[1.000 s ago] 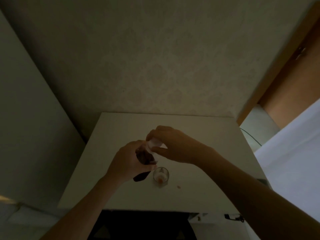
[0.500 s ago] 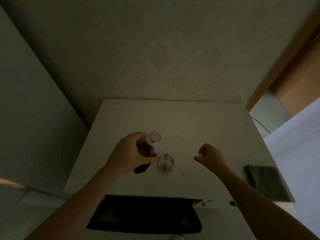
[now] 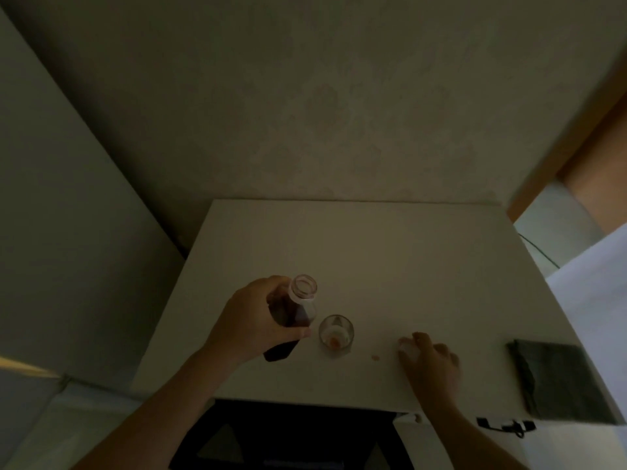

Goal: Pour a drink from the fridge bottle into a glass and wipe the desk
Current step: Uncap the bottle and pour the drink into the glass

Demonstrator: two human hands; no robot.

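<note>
bottle (image 3: pixel 294 313): clear plastic, dark brown drink inside; we see its mouth open, no cap on; upright with a slight lean, gripped around the body, just left of the glass.
glass (image 3: pixel 336 335): small and clear, upright on the desk, a little orange at the bottom.
cap (image 3: pixel 408 347): pale, down on the desk, right of the glass.
cloth (image 3: pixel 563 385): dark, folded, flat at the desk's right edge.
desk (image 3: pixel 390 259): white top; we see a small spot near the glass.

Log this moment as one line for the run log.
left hand: holds open bottle | right hand: setting cap on desk | glass: nearly empty | cloth: untouched
</note>
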